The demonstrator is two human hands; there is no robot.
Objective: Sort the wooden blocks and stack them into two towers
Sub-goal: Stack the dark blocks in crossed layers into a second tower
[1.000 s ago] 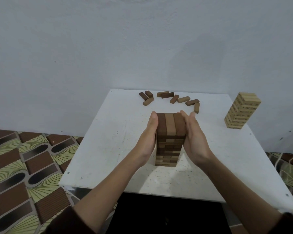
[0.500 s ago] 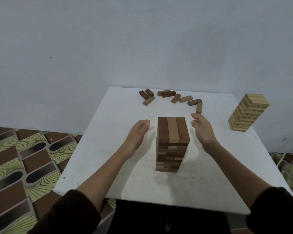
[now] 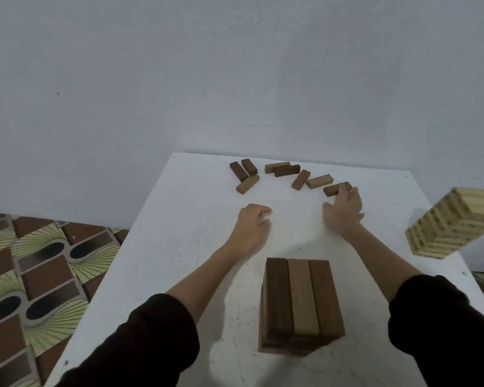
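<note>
1. Reaches right hand [image 3: 342, 210] onto a loose dark block [image 3: 334, 189] right of centre, fingers spread over it; cannot tell whether gripped
2. Holds left hand [image 3: 253, 222] loosely curled, empty, at centre
3. Has dark tower [image 3: 299, 305] bottom centre, pale tower [image 3: 456, 222] at right edge, separating colours

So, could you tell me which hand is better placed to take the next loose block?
The right hand: its fingers touch the dark block at the row's right end, while the left hand hovers short of the blocks.
</note>
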